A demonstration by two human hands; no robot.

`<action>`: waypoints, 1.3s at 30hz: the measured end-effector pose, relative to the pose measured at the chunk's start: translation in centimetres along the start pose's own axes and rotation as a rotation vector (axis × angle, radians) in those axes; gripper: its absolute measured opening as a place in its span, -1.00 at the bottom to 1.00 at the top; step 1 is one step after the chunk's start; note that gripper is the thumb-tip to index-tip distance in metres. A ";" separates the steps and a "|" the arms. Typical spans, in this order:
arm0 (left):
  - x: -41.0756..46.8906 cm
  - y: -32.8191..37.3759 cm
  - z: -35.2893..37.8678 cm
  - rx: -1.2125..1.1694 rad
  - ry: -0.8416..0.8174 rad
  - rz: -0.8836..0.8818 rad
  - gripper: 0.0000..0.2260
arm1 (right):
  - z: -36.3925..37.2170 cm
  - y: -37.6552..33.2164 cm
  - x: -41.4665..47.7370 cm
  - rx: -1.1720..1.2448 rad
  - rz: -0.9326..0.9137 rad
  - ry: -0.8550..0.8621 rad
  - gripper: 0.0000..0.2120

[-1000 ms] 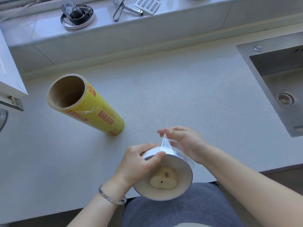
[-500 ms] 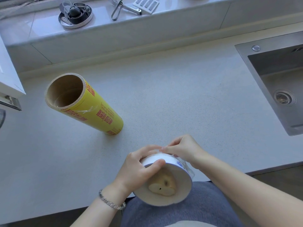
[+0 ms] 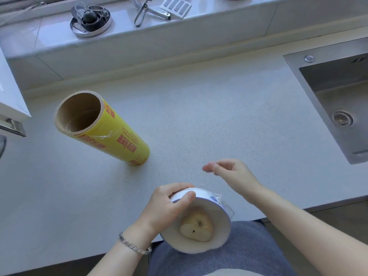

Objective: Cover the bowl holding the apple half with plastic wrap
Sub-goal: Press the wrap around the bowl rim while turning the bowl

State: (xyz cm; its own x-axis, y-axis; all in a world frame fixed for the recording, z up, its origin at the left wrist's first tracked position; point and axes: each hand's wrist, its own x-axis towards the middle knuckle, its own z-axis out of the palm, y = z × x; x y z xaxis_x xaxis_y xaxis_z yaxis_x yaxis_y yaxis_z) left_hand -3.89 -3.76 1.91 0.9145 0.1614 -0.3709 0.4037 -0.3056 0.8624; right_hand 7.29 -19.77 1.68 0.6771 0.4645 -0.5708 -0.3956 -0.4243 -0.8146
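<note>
above the bowl (image 3: 220, 220), right hand (image 3: 235, 174) has lifted clear, grip unclear; left hand (image 3: 167, 208) holds it.

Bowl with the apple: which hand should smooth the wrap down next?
Right. The right hand hovers free near the bowl, while the left hand grips its rim to steady it.
</note>
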 end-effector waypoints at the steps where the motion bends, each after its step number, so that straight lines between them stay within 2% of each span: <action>1: 0.0 -0.1 0.0 -0.006 0.006 -0.008 -0.86 | -0.1 -0.4 -0.6 -0.025 -0.045 -0.082 -0.75; 4: 0.0 -0.5 0.1 -0.010 0.006 -0.005 -0.84 | 0.8 0.7 -2.0 -0.137 -0.063 -0.331 -0.72; 10: 0.0 -1.8 0.3 -0.054 0.073 -0.076 -0.70 | 2.1 1.4 -2.5 -0.035 -0.015 -0.366 -0.71; 11: -0.1 -2.0 0.3 -0.072 0.084 -0.081 -0.67 | 2.3 1.2 -2.4 -0.044 0.006 -0.384 -0.67; 13: -0.2 -2.3 0.1 -0.111 0.114 -0.089 -0.63 | 2.2 1.6 -1.7 -0.130 0.053 -0.399 -0.46; 15: -0.3 -2.7 -0.1 -0.138 0.168 -0.103 -0.68 | 1.5 2.3 -1.2 -0.062 0.133 -0.406 -0.36; 18: -0.3 -2.7 -0.2 -0.201 0.271 -0.147 -0.89 | 0.8 3.2 -1.5 0.123 0.142 -0.435 -0.54; 20: -0.3 -2.5 0.3 -0.296 0.326 -0.174 -0.81 | 1.0 3.3 -1.7 0.132 0.072 -0.435 -0.70; 22: -0.4 -1.8 1.1 -0.438 0.345 -0.224 -0.71 | 1.3 2.9 -1.5 0.190 0.019 -0.363 -0.68; 24: -0.4 -1.4 1.8 -0.522 0.314 -0.281 -0.67 | 1.2 2.4 -1.1 0.245 -0.011 -0.301 -0.67; 26: -0.2 -1.4 1.5 -0.520 0.201 -0.314 -0.67 | 0.8 1.9 -1.0 0.257 -0.018 -0.297 -0.68; 28: 0.1 -1.1 0.3 -0.433 0.017 -0.316 -0.55 | 0.4 1.8 -1.1 0.250 -0.009 -0.314 -0.70; 30: 0.6 -0.8 -0.5 -0.322 -0.096 -0.305 -0.53 | 0.3 1.6 -1.3 0.221 -0.013 -0.322 -0.76; 35: 1.3 0.2 0.1 -0.278 -0.143 -0.328 -0.58 | 0.3 1.0 -1.5 0.152 0.007 -0.338 -0.78; 39: 1.3 -0.2 0.8 -0.277 -0.088 -0.268 -0.33 | -0.3 0.4 -1.2 0.134 0.068 -0.323 -0.65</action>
State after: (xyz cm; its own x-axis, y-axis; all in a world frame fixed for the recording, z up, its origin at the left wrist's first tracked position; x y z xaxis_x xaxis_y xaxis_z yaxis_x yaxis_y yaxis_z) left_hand -2.74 -4.25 0.99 0.7814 0.1160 -0.6132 0.6170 0.0031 0.7869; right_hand 6.55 -20.71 2.07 0.4236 0.6696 -0.6101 -0.5255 -0.3670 -0.7676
